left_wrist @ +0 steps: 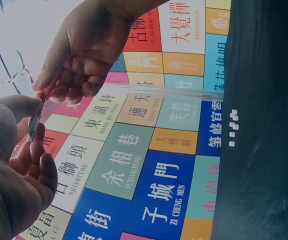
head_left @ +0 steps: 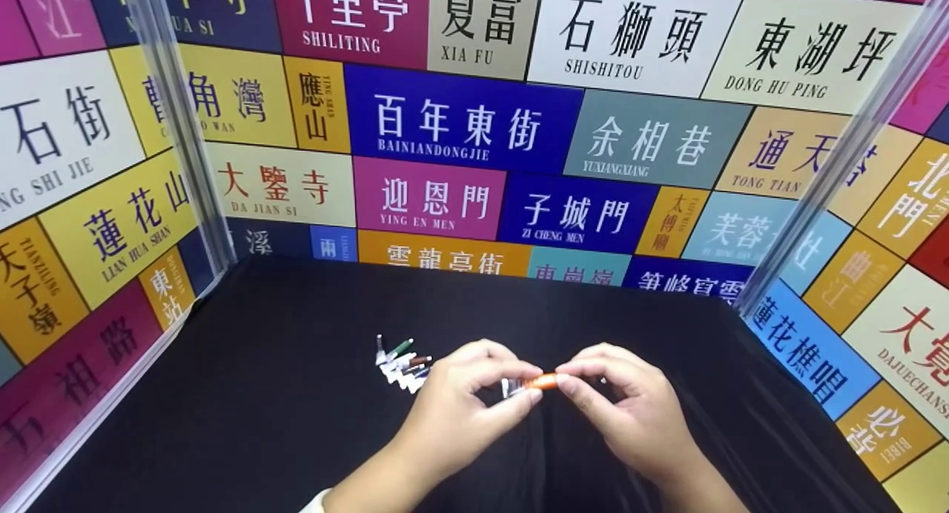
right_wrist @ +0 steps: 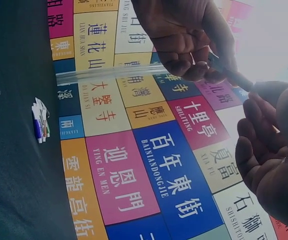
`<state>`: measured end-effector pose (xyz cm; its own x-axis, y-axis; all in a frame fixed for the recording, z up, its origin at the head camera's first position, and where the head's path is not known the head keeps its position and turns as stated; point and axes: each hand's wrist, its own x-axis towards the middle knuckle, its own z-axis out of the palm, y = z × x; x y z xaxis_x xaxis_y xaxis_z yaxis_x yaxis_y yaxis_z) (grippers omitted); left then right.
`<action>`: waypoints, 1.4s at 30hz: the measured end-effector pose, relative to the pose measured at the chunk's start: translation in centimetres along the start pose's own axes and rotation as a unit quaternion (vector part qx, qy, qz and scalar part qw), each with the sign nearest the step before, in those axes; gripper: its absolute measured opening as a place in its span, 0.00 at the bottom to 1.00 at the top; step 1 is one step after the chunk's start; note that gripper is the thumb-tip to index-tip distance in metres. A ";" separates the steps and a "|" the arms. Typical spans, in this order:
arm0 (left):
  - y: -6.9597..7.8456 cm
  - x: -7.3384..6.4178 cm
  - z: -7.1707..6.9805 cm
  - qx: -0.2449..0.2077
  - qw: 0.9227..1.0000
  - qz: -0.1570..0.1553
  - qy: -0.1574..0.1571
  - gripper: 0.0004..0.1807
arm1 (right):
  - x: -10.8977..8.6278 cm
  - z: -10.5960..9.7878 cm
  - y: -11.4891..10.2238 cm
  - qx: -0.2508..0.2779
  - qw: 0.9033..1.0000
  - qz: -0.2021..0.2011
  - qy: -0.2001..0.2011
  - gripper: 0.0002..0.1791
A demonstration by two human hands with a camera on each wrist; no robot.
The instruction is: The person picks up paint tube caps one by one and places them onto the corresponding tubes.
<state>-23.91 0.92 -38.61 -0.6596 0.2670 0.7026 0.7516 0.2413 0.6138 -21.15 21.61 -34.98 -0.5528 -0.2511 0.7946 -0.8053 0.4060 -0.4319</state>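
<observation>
Both hands meet over the table around a small marker with an orange end (head_left: 545, 381). My left hand (head_left: 474, 394) pinches its whitish part between thumb and fingers. At the orange end, my right hand (head_left: 630, 394) grips with thumb and forefinger. The left wrist view shows the marker (left_wrist: 35, 122) slanting between the fingertips of both hands. In the right wrist view it is dark against the bright light, its ends partly covered by fingers. Beyond my left hand lies a loose pile of white markers (head_left: 400, 368) with coloured ends, partly hidden by that hand.
A black cloth (head_left: 296, 365) covers the table. Several small white pieces (left_wrist: 233, 127) lie on it, mostly hidden behind my right hand in the head view. Colourful sign-printed panels (head_left: 460, 127) stand around the back and sides, with clear corner strips (head_left: 196, 150).
</observation>
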 end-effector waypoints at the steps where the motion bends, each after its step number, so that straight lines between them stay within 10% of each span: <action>1: 0.0 0.0 0.0 0.001 1.000 0.000 -0.001 0.09 | 0.0 0.0 0.0 -0.003 1.000 0.003 0.001 0.13; 16: 0.0 0.1 0.0 -0.010 1.000 -0.003 0.006 0.08 | -0.2 -0.1 0.5 0.076 0.997 -0.030 0.002 0.26; 42: 0.1 0.2 -0.2 -0.037 0.999 -0.003 -0.009 0.09 | 0.1 0.1 0.0 -0.007 0.998 -0.063 -0.005 0.17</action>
<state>-23.95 0.81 -38.34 -0.6633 0.2824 0.6930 0.7459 0.1740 0.6429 -21.24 21.44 -34.93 -0.4500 -0.3095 0.8377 -0.8652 0.3836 -0.3230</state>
